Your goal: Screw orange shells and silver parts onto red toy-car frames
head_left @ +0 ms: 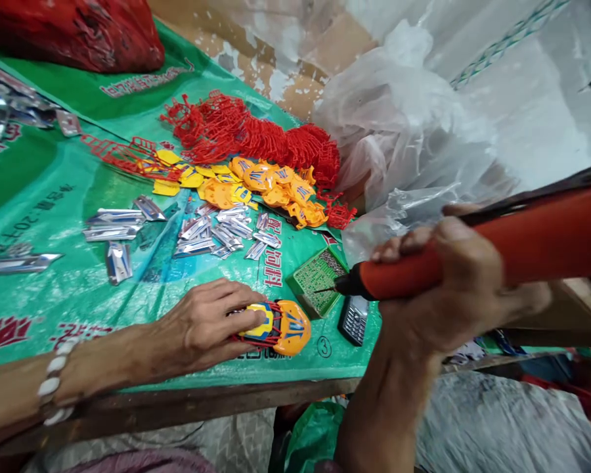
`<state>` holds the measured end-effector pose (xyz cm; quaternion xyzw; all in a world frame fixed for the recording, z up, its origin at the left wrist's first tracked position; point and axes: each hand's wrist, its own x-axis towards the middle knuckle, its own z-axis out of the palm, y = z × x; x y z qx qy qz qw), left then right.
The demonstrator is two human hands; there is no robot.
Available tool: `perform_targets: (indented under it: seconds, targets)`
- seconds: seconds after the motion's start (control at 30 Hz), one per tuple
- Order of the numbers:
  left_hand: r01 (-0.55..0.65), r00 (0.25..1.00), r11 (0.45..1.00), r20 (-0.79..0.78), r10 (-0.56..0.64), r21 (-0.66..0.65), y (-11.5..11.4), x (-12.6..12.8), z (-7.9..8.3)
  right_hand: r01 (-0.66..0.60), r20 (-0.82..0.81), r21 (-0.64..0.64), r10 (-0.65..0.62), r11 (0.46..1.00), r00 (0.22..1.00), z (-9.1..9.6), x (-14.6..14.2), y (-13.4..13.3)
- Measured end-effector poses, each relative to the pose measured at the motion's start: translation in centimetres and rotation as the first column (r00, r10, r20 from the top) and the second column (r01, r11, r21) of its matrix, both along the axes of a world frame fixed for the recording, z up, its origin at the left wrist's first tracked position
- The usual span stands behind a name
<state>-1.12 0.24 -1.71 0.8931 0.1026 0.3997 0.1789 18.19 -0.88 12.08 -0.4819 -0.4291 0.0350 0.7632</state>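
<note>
My left hand [211, 328] is closed around a toy car [291, 327] with orange and yellow panels on a red frame, pressed on the green sheet near the table's front edge. Gripped in my right hand [453, 289] is a red electric screwdriver [418, 270] with a black nose. Its thin bit reaches over a small green tray [303, 289] of tiny metal screws; whether the tip touches a screw I cannot tell. A dark keypad phone [355, 318] lies beside the tray, under the screwdriver's nose.
Behind the tray lie orange panels [263, 180], yellow panels [192, 176] and a heap of red plastic frames [256, 135]. Silver strips [217, 230] are scattered before them. Clear plastic bags [398, 125] stand at the back; a red bag [79, 33] sits far left.
</note>
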Motion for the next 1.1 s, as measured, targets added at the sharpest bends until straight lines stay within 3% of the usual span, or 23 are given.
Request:
perform_targets:
  seconds: [0.23, 0.53, 0.83, 1.1]
  targets:
    - [-0.005, 1.000, 0.999, 0.009, 0.006, -0.051, -0.2, -0.3, -0.6, -0.002, -0.038, 0.007, 0.002, 1.000, 0.999, -2.6, 1.8, 0.4]
    - [0.071, 0.997, 0.992, -0.016, -0.073, -0.102, 0.2, -0.5, -0.5, -0.012, -0.029, -0.007, 0.012, 1.000, 1.000, -3.1, 2.2, 0.7]
    - [0.049, 0.998, 0.990, -0.028, -0.053, -0.133, -0.1, -0.5, -0.5, -0.044, -0.031, 0.003, 0.044, 0.999, 0.999, -3.3, 1.8, 1.0]
    - [0.059, 0.996, 0.995, -0.063, -0.064, -0.080, 0.3, -0.7, 0.2, -0.038, -0.015, -0.054, 0.038, 0.998, 0.999, -3.6, 2.1, 1.0]
